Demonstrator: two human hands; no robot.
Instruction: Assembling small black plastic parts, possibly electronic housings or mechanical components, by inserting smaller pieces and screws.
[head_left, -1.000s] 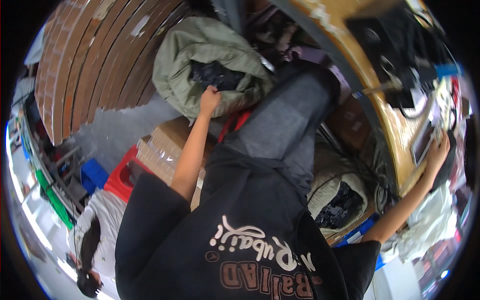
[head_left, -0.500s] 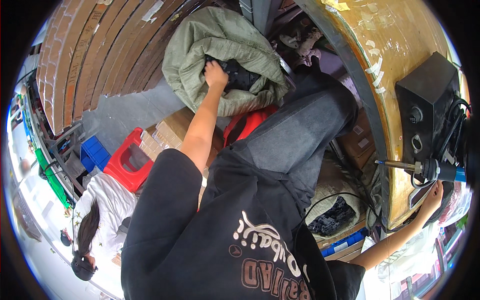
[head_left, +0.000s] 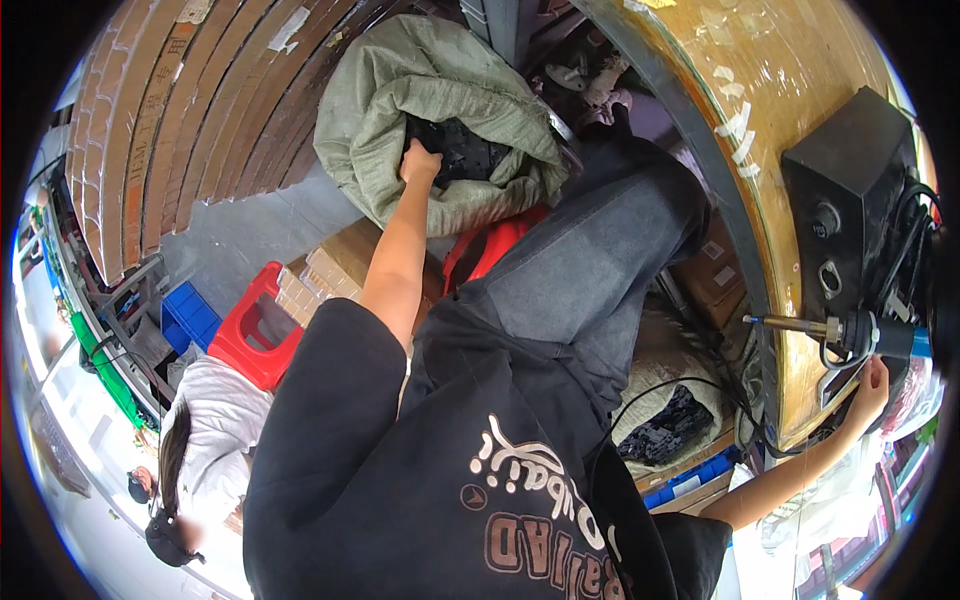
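My left hand [head_left: 421,163] is at the mouth of a large grey-green woven sack [head_left: 352,100]. Its fingers are curled in, against a heap of small black parts [head_left: 468,153], and whatever they grip is hidden. Over on the right, beyond the table's near corner, my right hand [head_left: 868,390] has its fingertips drawn together under a soldering iron [head_left: 800,325]. Nothing I can name shows between them. That iron has a pointed metal tip and juts out sideways, next to a black box [head_left: 850,190] with a knob and cables.
Flat cartons [head_left: 190,120] stand stacked at the far left. A red stool [head_left: 255,340] and a blue crate [head_left: 190,312] are on the left, near a person in white [head_left: 215,410]. Another sack of black parts [head_left: 672,425] lies below the wooden table [head_left: 745,95].
My left hand has drawn back slightly toward me at the sack's mouth, its fingers more curled. My right hand has risen a little toward the iron. The whole view has shifted slightly.
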